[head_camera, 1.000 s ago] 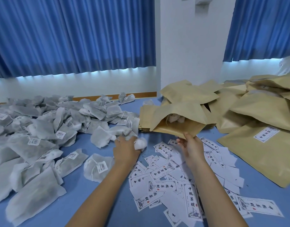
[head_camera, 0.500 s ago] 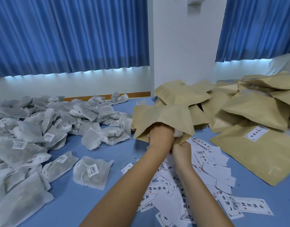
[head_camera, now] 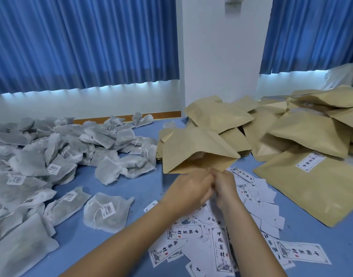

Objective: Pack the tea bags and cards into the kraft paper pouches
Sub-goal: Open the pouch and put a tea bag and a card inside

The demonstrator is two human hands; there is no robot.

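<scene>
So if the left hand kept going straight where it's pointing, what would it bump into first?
Probably the open kraft pouch: the left hand points forward and right at its mouth, just ahead. Its fingers also sit against the right hand, so depth is hard to judge.

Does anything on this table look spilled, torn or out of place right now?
Nothing looks torn or spilled. The tea bags lie in a loose heap on the left, the cards are scattered at all angles, some face down, and the kraft pouches are piled unevenly on the right. It is untidy, but nothing looks odd.
</scene>
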